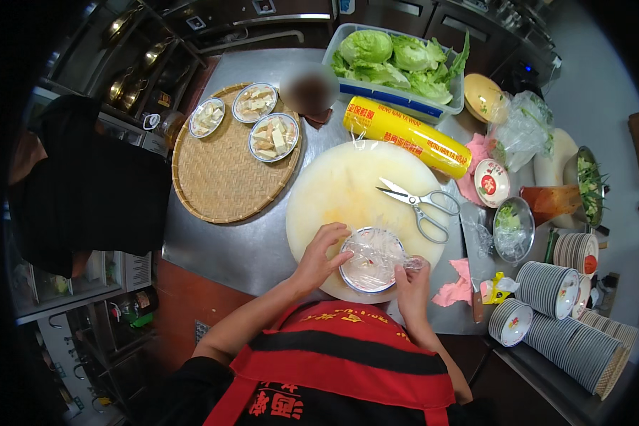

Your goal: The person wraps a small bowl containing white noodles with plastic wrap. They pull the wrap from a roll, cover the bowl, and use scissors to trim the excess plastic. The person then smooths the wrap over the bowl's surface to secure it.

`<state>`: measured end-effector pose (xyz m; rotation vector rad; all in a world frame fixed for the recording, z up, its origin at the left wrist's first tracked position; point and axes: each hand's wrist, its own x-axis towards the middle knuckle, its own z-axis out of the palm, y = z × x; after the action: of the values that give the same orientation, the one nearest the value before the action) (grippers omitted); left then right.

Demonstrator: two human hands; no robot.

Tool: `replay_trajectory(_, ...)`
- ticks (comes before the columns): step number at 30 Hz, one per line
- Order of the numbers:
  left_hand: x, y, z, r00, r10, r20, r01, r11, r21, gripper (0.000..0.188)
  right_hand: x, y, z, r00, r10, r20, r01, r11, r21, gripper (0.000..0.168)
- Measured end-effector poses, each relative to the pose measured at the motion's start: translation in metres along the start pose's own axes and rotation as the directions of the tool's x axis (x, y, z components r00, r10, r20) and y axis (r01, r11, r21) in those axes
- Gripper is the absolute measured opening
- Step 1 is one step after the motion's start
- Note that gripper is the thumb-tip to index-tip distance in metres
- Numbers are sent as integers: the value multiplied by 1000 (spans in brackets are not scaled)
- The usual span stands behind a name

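A small white bowl with a blue rim (368, 277) sits near the front edge of a round white cutting board (325, 186). Clear cling film (375, 247) lies wrinkled over the bowl. At the bowl's left side is my left hand (322, 258), its fingers and thumb apart by the rim and holding nothing. My right hand (412, 285) pinches a bunched end of the film at the right rim. Kitchen scissors with grey handles (415, 201) lie partly open on the board, beyond the bowl. A yellow roll of cling film (407, 137) rests behind the board.
Left, a round woven bamboo tray (229, 181) carries three bowls of pale cut pieces (274, 137). A plastic tub (388, 98) of lettuce stands behind. Right are a cleaver (476, 277), pink cloths (455, 285), a metal bowl (514, 229) and stacked dishes (546, 290). A person in black (90, 181) is at left.
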<state>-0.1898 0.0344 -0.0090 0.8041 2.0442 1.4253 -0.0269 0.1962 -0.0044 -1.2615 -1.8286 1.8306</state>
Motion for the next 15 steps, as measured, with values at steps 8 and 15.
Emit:
replay_trajectory(8, 20, -7, -8, 976, 200, 80, -214, 948, 237, 23, 20, -67, -8, 751, -521, 405, 645, 447, -621, 34)
replay_trajectory(15, 28, -6, -3, 983, 166, 75, -174, 980, 102, 18, 49, -48, -7, 664, -565, 490, 745, 442, -500, 19)
